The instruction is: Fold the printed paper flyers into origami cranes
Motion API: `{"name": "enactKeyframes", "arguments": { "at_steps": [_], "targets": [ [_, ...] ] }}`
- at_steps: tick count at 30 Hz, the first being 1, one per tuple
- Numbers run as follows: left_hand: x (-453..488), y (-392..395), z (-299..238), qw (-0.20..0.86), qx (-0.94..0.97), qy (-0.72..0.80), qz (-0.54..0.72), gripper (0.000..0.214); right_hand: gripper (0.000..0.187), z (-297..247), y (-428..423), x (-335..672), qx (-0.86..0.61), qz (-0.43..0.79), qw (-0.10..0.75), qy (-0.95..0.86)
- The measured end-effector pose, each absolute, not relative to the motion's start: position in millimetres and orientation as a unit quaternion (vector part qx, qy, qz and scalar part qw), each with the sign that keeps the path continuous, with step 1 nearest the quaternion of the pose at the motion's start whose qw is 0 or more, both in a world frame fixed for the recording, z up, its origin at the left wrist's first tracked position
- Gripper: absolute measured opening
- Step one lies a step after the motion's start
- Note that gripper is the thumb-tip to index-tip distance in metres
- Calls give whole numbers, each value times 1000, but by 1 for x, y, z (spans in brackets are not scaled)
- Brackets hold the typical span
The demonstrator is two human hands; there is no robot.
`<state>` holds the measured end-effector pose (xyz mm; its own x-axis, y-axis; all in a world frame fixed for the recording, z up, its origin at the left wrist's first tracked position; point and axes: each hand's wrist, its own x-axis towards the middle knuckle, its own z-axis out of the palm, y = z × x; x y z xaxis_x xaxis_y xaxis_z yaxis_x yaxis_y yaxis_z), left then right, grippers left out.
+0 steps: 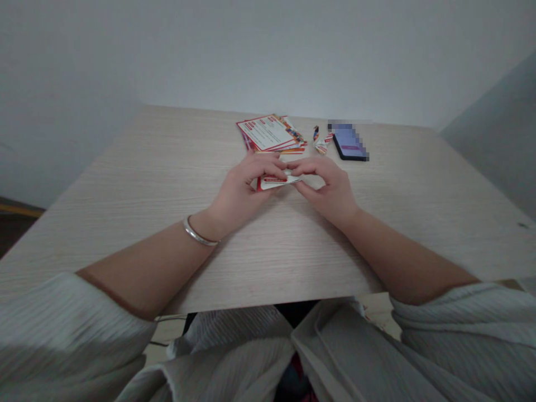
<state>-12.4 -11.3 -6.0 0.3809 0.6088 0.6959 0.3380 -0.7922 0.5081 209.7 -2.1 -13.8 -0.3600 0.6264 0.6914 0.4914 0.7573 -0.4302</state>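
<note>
A piece of white paper with red print (274, 180), apparently folded, is held just above the table between both hands. My left hand (247, 181), with a silver bangle (199, 233) on its wrist, grips the left part, fingers over the top edge. My right hand (324, 181) pinches the right end between thumb and fingers. The fingertips of both hands meet near the paper's upper edge and hide part of it. Right behind my left hand lies a stack of printed sheets (268, 133), white with red borders and colourful pictures.
A small folded paper figure (321, 144) with coloured print stands right of the stack. Beside it lies a dark phone (349, 142) with a lit, partly blurred screen. The pale wood table (276, 262) meets a plain wall (268, 56) at the back.
</note>
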Motion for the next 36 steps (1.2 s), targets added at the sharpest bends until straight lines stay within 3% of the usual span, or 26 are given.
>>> {"name": "enactKeyframes", "arguments": {
  "at_steps": [7, 19, 25, 36],
  "targets": [
    [-13, -18, 1, 88, 813, 367, 443, 22, 11, -6, -6, 213, -350, -32, 437, -828],
    [-18, -16, -3, 66, 827, 376, 413, 27, 13, -8, -4, 216, -311, -8, 463, -830],
    [-17, -12, -9, 46, 825, 326, 460, 20, 3, -11, 0, 215, -259, 10, 504, -824],
    [-17, -11, -8, 45, 829, 294, 473, 13, 8, -8, -2, 214, -259, 24, 493, -830]
  ]
}}
